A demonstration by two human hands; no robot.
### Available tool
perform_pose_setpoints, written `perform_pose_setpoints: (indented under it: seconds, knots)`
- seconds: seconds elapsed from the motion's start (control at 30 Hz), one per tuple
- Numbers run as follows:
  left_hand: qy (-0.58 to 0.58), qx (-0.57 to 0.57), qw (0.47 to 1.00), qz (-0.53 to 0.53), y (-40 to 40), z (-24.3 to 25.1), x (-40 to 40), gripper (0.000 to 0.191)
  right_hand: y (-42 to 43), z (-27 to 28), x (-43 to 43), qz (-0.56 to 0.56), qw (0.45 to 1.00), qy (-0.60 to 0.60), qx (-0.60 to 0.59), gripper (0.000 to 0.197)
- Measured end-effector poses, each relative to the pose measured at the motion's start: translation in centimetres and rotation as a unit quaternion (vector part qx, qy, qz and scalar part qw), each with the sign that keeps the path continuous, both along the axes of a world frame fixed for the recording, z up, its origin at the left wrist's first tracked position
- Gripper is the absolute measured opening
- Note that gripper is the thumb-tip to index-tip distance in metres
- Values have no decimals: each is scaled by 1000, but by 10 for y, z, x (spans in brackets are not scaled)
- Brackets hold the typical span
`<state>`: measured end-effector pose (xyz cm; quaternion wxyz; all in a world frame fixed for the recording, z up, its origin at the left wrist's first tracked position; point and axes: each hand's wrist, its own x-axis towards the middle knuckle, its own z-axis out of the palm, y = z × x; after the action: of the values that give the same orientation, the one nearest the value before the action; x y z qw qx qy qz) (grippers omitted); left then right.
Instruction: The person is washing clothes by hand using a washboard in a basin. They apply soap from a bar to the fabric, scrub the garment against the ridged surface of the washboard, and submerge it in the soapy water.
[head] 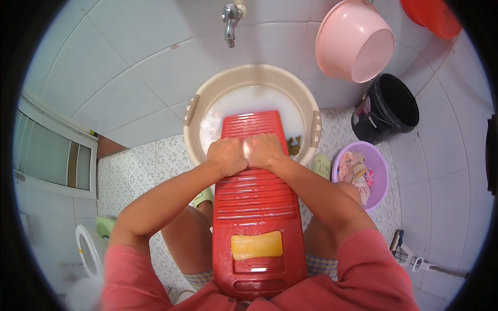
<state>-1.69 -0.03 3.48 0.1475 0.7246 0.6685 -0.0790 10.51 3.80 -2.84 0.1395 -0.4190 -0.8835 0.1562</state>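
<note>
My left hand (228, 156) and my right hand (265, 151) are side by side as fists on the ridges of a red plastic washboard (256, 198). Between them shows a bit of white wet cloth (246, 149), gripped by both; most of it is hidden under the fingers. The washboard slopes from my lap into a beige plastic basin (251, 72), its far end in cloudy, soapy water (253, 99). In a recess near my body lies a yellow bar of soap (256, 245). A dark olive piece of cloth (294, 145) shows at the basin's right side.
Right of the basin, a purple tub (383, 182) holds clothes (360, 171), behind it a black bucket (400, 103). A pink basin (354, 42) and a red basin (435, 19) hang on the tiled wall. A metal tap (230, 25) juts out above the beige basin. Green slippers (321, 166) flank it.
</note>
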Motion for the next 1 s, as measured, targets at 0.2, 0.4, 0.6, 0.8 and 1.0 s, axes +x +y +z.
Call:
perform_pose_setpoints:
  seconds: [0.2,0.4,0.6,0.8,1.0]
  knots:
    - [-48,-43,997,43,-4,-1,-2,21,-3,3,2,30,999,38,17,13]
    - [-149,-47,984,85,-9,-18,-10,19,-4,3,2,48,996,64,43,11]
    - [-240,-54,964,96,-9,-22,-13,15,-2,-2,2,47,993,87,60,13]
    - [-350,-117,912,177,-5,-29,-13,11,-2,-2,4,36,993,102,54,15]
    - [-416,-133,867,239,8,-37,-7,20,16,4,8,3,998,60,4,17]
